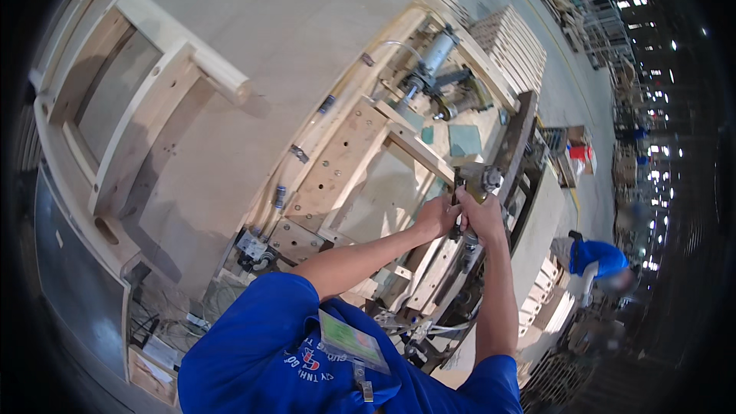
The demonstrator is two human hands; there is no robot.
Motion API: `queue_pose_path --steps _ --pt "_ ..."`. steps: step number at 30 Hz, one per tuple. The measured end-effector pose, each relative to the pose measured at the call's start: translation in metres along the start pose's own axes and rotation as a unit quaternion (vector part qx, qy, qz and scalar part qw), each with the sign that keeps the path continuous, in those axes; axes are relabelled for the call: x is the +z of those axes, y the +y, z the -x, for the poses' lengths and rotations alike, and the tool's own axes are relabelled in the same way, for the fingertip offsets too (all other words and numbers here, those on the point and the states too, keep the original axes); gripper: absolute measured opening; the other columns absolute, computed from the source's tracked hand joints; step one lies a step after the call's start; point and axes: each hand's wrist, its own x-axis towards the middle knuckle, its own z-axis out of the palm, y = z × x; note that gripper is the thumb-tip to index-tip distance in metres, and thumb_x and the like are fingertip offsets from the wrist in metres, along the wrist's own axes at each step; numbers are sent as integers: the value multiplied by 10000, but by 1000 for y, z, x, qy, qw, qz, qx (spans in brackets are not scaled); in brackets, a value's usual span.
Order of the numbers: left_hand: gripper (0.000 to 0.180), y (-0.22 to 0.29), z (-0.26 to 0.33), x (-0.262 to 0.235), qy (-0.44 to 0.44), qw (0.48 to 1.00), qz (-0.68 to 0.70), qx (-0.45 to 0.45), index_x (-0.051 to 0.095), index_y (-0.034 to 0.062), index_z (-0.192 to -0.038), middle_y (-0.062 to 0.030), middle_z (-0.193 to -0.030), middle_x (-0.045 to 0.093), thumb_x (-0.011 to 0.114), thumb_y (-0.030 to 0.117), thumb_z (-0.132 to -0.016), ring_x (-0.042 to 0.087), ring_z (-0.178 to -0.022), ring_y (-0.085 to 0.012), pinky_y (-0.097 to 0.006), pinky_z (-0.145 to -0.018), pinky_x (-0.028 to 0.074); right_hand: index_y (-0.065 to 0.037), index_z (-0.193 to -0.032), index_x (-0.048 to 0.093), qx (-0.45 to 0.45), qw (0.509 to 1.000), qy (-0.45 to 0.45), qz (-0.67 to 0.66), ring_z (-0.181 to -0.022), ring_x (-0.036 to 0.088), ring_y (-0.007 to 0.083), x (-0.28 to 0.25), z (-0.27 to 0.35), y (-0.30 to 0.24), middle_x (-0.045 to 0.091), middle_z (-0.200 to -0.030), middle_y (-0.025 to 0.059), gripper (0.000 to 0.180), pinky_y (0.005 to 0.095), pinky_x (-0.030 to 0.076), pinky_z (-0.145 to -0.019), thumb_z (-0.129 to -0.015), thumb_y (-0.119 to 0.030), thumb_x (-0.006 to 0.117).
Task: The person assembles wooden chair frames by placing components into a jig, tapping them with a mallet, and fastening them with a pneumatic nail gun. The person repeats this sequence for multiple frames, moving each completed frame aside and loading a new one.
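My right hand (484,218) is closed around the grip of a grey and yellow power tool (481,179), whose head sits at the corner of a pale wooden frame (360,161). That frame lies clamped in a wooden and metal jig (515,138). My left hand (435,215) sits right beside the right one, fingers curled against the tool and the frame's rail; I cannot tell which of the two it grips. Both forearms reach up from my blue shirt at the bottom.
A finished wooden frame (115,107) lies on the large plywood table (253,23) to the left. A pneumatic cylinder (434,56) tops the jig. Stacked slats (515,42) lie beyond it. Another person in blue (599,257) bends at the right, near a red container (581,153).
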Motion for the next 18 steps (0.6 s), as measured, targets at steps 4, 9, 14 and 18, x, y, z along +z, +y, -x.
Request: queue_pose_path --steps 4,9,14,18 --pt "293 11 -3 -25 187 982 -2 27 709 20 -1156 -308 -1095 735 598 244 -1002 701 -1073 -495 -537 -914 556 39 -1048 755 -217 922 -69 313 -683 729 352 11 -30 -41 756 -808 224 323 426 583 -665 -928 -258 791" --pt "254 16 -30 -71 242 967 73 -11 760 25 -1101 -292 -1031 756 595 186 -994 730 -1045 -461 -528 -890 563 -24 -1117 763 -245 896 -167 330 -835 733 345 49 -76 -90 770 -918 203 288 432 579 -794 -902 -213 792" --pt "254 10 -38 -79 274 957 96 -3 785 30 -1078 -282 -1005 765 602 177 -981 744 -1004 -450 -514 -893 566 -24 -1107 762 -186 903 -194 336 -887 746 383 60 -93 -101 772 -944 218 291 440 578 -833 -902 -228 784" --pt "256 7 -37 -80 249 966 54 -43 758 -11 -1053 -304 -1012 751 603 179 -978 733 -994 -476 -532 -878 562 -29 -1114 764 -230 896 -202 323 -887 747 380 57 -97 -92 775 -953 220 289 440 579 -836 -902 -225 782"
